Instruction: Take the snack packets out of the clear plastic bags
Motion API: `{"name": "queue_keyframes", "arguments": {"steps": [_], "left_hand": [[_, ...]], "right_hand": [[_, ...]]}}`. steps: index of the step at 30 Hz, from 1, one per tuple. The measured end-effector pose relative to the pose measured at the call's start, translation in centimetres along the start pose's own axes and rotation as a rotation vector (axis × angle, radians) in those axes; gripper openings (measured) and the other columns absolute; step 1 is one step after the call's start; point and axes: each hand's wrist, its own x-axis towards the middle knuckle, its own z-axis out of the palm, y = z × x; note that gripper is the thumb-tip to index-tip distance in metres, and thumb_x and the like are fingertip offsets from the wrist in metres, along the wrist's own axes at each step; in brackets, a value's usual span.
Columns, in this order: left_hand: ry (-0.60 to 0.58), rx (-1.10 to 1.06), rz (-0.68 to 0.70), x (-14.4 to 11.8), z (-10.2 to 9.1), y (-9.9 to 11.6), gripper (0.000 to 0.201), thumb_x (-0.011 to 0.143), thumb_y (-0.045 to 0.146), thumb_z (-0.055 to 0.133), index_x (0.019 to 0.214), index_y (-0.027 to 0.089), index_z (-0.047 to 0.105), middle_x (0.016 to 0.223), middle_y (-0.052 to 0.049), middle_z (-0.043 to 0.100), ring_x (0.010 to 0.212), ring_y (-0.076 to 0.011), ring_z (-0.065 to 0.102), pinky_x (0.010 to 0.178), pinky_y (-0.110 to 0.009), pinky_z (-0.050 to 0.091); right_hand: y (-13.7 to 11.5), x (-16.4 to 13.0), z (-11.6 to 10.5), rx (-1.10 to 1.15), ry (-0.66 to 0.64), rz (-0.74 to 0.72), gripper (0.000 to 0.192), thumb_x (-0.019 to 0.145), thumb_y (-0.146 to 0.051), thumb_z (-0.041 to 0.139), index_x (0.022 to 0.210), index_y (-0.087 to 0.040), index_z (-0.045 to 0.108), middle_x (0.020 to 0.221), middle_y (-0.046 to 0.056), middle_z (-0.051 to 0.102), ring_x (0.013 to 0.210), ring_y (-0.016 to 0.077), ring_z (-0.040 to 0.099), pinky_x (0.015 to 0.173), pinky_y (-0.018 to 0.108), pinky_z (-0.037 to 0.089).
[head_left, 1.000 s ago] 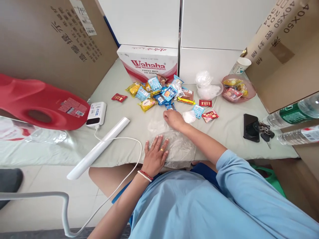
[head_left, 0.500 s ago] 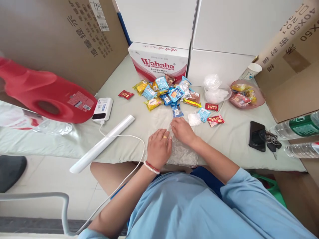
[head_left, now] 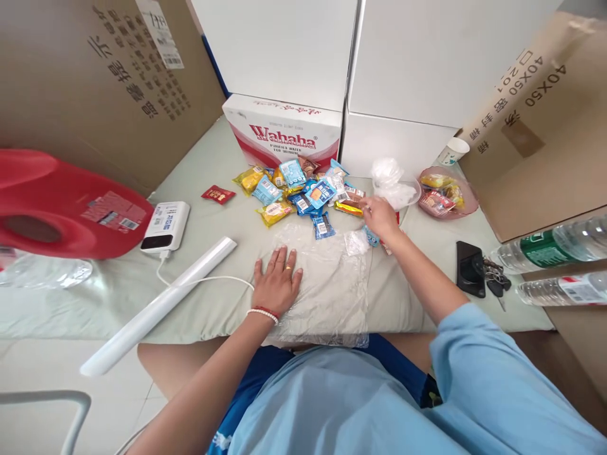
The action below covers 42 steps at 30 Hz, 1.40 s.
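My left hand [head_left: 276,281] lies flat with its fingers spread on the left part of a clear plastic bag [head_left: 327,284], which is spread over the cloth-covered surface. My right hand [head_left: 380,218] reaches over the right side of a heap of wrapped snacks [head_left: 303,193]. Its fingers stretch toward a brown and yellow snack packet [head_left: 349,203]; whether they touch it I cannot tell. Under that hand, a light blue packet [head_left: 371,236] and red packets are partly hidden. A small white crumpled piece [head_left: 356,242] lies beside them.
A pink bowl of snacks [head_left: 448,193], a knotted white plastic bag [head_left: 391,180] and a paper cup [head_left: 454,151] stand back right. Phone [head_left: 470,268], keys and bottles lie right. Left are a power bank [head_left: 165,226], a white light bar [head_left: 161,303] and a red jug [head_left: 71,208].
My right hand has left the plastic bag and moved right and forward to the snacks. My left hand has flattened out and shifted left. The bag now lies more spread out.
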Motion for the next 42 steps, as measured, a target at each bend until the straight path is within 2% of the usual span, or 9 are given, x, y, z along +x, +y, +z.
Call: {"name": "queue_keyframes", "arguments": {"steps": [4, 8, 14, 19, 24, 29, 32, 35, 42], "left_hand": [[-0.015, 0.006, -0.004, 0.2, -0.2, 0.1, 0.061, 0.105, 0.045, 0.029, 0.160, 0.022, 0.038, 0.169, -0.012, 0.031, 0.156, -0.0315, 0.032, 0.123, -0.067, 0.023], [-0.019, 0.006, -0.010, 0.1, -0.2, 0.0, 0.061, 0.105, 0.046, 0.029, 0.160, 0.023, 0.038, 0.170, -0.011, 0.030, 0.156, -0.0311, 0.031, 0.123, -0.066, 0.023], [0.011, -0.037, -0.004, 0.1, 0.1, 0.0, 0.061, 0.105, 0.047, 0.029, 0.160, 0.023, 0.038, 0.169, -0.011, 0.031, 0.156, -0.0296, 0.031, 0.125, -0.064, 0.017], [0.016, -0.063, -0.007, 0.1, 0.4, -0.2, 0.061, 0.105, 0.047, 0.028, 0.160, 0.023, 0.038, 0.169, -0.011, 0.031, 0.157, -0.0299, 0.030, 0.126, -0.064, 0.015], [0.024, -0.067, 0.007, 0.1, 0.6, -0.3, 0.062, 0.105, 0.046, 0.026, 0.160, 0.020, 0.038, 0.169, -0.012, 0.031, 0.156, -0.0301, 0.030, 0.125, -0.066, 0.014], [0.039, -0.076, 0.003, 0.1, 0.6, -0.3, 0.060, 0.106, 0.041, 0.021, 0.159, 0.019, 0.040, 0.169, -0.011, 0.032, 0.156, -0.0280, 0.030, 0.125, -0.064, 0.014], [0.045, -0.087, 0.005, 0.0, 0.4, -0.2, 0.059, 0.106, 0.039, 0.020, 0.158, 0.020, 0.042, 0.169, -0.011, 0.033, 0.156, -0.0269, 0.030, 0.126, -0.063, 0.012], [0.052, -0.102, 0.003, 0.0, 0.3, -0.1, 0.059, 0.106, 0.038, 0.021, 0.158, 0.021, 0.042, 0.168, -0.011, 0.034, 0.156, -0.0272, 0.030, 0.126, -0.063, 0.012], [0.060, -0.137, 0.000, 0.0, 0.3, -0.1, 0.058, 0.105, 0.039, 0.024, 0.158, 0.023, 0.043, 0.168, -0.011, 0.036, 0.156, -0.0278, 0.031, 0.127, -0.063, 0.011]], "right_hand": [[0.5, 6.8, 0.5, -0.103, -0.204, 0.073, 0.052, 0.092, -0.021, 0.061, 0.143, -0.016, 0.056, 0.141, 0.017, 0.060, 0.118, 0.0295, 0.062, 0.098, 0.036, 0.048], [0.3, 7.9, 1.1, -0.174, -0.306, 0.121, 0.047, 0.092, -0.032, 0.065, 0.136, -0.016, 0.060, 0.128, 0.017, 0.067, 0.107, 0.0287, 0.066, 0.088, 0.033, 0.051], [0.2, 2.0, -2.1, -0.280, -0.114, 0.170, 0.043, 0.091, -0.022, 0.056, 0.133, -0.018, 0.063, 0.126, 0.017, 0.065, 0.103, 0.0319, 0.066, 0.084, 0.039, 0.052], [-2.2, -5.1, -5.7, 0.002, 0.026, 0.079, 0.052, 0.088, -0.030, 0.063, 0.138, -0.017, 0.060, 0.123, 0.014, 0.067, 0.108, 0.0313, 0.065, 0.091, 0.042, 0.052], [-8.5, -11.0, -4.5, 0.264, -0.234, -0.185, 0.053, 0.087, -0.028, 0.067, 0.139, -0.020, 0.060, 0.123, 0.010, 0.068, 0.112, 0.0267, 0.065, 0.095, 0.039, 0.052], [-12.2, -13.6, -0.3, 0.109, -0.517, -0.158, 0.053, 0.093, -0.034, 0.065, 0.144, -0.024, 0.056, 0.139, 0.011, 0.060, 0.111, 0.0254, 0.067, 0.090, 0.035, 0.054], [-9.7, -12.1, -0.2, 0.141, -0.412, -0.200, 0.047, 0.100, -0.035, 0.055, 0.146, -0.023, 0.055, 0.144, 0.011, 0.058, 0.125, 0.0252, 0.061, 0.101, 0.036, 0.051], [-4.7, -8.7, -1.3, -0.014, -0.201, -0.100, 0.053, 0.095, -0.011, 0.044, 0.146, -0.020, 0.056, 0.145, 0.014, 0.059, 0.134, 0.0289, 0.053, 0.110, 0.044, 0.046], [2.8, -6.5, -1.2, -0.277, -0.428, -0.060, 0.072, 0.084, -0.004, 0.047, 0.155, -0.020, 0.047, 0.164, 0.009, 0.043, 0.143, 0.0312, 0.042, 0.113, 0.047, 0.041]]}}
